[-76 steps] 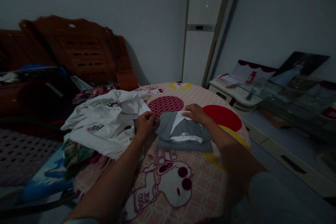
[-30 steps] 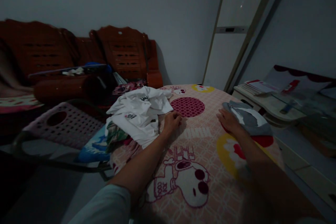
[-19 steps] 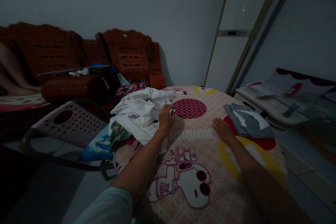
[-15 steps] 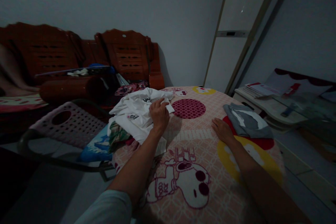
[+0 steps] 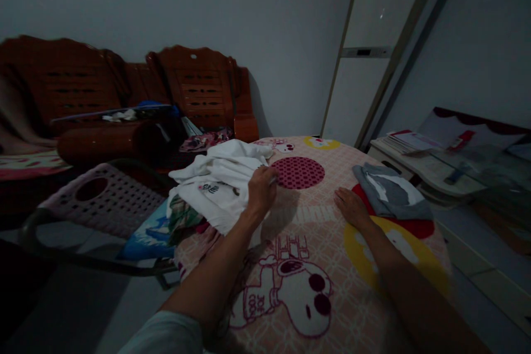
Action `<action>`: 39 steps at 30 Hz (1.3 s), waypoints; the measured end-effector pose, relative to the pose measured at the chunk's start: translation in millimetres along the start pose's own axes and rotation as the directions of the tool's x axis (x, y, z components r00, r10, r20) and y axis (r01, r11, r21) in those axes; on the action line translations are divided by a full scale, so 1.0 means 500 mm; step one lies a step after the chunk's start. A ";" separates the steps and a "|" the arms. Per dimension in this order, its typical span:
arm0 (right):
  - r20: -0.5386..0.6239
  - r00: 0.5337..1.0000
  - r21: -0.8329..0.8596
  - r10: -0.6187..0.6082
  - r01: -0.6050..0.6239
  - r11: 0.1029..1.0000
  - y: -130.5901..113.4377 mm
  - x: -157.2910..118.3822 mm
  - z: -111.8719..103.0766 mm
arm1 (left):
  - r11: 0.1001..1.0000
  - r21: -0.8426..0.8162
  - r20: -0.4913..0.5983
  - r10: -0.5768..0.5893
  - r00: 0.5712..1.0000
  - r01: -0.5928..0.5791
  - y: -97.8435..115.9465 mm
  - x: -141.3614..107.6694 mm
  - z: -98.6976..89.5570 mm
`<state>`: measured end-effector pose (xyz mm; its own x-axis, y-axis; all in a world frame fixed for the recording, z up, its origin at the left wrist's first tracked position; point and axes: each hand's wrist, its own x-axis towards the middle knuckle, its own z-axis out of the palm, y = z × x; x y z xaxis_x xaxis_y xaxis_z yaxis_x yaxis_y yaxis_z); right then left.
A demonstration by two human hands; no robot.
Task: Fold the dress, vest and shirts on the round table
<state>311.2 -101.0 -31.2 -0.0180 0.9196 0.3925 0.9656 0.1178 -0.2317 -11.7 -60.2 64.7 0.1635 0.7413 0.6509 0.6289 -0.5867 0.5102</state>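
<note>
My left hand (image 5: 262, 188) is closed on the right edge of a crumpled white shirt (image 5: 224, 168), which has small dark prints. Beneath the shirt's left side a green plaid cloth (image 5: 182, 215) pokes out. My right hand (image 5: 350, 204) lies flat on the patterned tablecloth (image 5: 307, 238), fingers stretched out, holding nothing. Just right of it, a folded grey garment (image 5: 396, 193) with a white patch rests on a folded red cloth (image 5: 421, 228).
A metal-framed chair (image 5: 103, 199) with a blue cushion (image 5: 149, 232) stands at the left. Behind are wooden armchairs (image 5: 203, 86) and a person's bare legs (image 5: 20, 121). At the right is a side table (image 5: 443, 177) with papers and glass.
My left hand has moved slightly right and down and closed on the white shirt, whose folds have shifted with it. My right hand stays in place.
</note>
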 end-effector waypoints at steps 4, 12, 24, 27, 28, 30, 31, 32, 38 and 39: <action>-0.002 0.998 0.210 0.068 -0.066 0.975 -0.018 -0.001 -0.024 | 0.962 -0.191 0.217 0.234 0.948 -0.194 0.077 -0.063 0.063; 0.294 0.933 0.802 -0.207 -0.123 0.585 -0.154 -0.017 -0.084 | 0.885 -0.423 0.251 0.319 0.914 -0.193 0.094 -0.106 0.118; 0.278 0.959 0.912 0.063 -0.284 0.295 -0.171 -0.009 -0.054 | 0.816 -0.505 0.152 0.404 0.902 -0.280 0.102 -0.093 0.099; 0.196 0.941 0.949 0.277 -0.252 0.187 -0.135 0.000 -0.068 | 0.845 -0.421 0.186 0.435 0.881 -0.329 0.078 -0.091 0.102; 0.146 0.917 0.965 0.372 -0.215 0.149 -0.117 0.002 -0.074 | 0.863 -0.378 0.208 0.432 0.877 -0.336 0.066 -0.090 0.105; 0.047 0.835 0.988 0.548 -0.118 0.095 -0.079 0.006 -0.084 | 0.897 -0.287 0.253 0.410 0.876 -0.337 0.039 -0.089 0.112; 0.012 0.790 0.994 0.612 -0.077 0.079 -0.062 0.006 -0.089 | 0.912 -0.245 0.275 0.391 0.878 -0.329 0.026 -0.088 0.116; -0.010 0.753 0.996 0.658 -0.047 0.069 -0.048 0.005 -0.093 | 0.925 -0.209 0.300 0.368 0.880 -0.316 0.014 -0.088 0.119; -0.025 0.739 0.995 0.674 -0.046 0.088 -0.022 -0.001 -0.098 | 0.970 -0.055 0.407 0.238 0.882 -0.236 -0.007 -0.069 0.115; -0.026 0.747 0.994 0.664 -0.048 0.093 -0.023 -0.001 -0.097 | 0.972 -0.019 0.420 0.222 0.880 -0.236 -0.006 -0.064 0.113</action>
<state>312.8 -120.9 14.4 0.6344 0.7558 0.1624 -0.1672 0.3393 -0.9257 24.2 -63.7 10.6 0.6027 0.6589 0.4501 0.5580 -0.7512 0.3525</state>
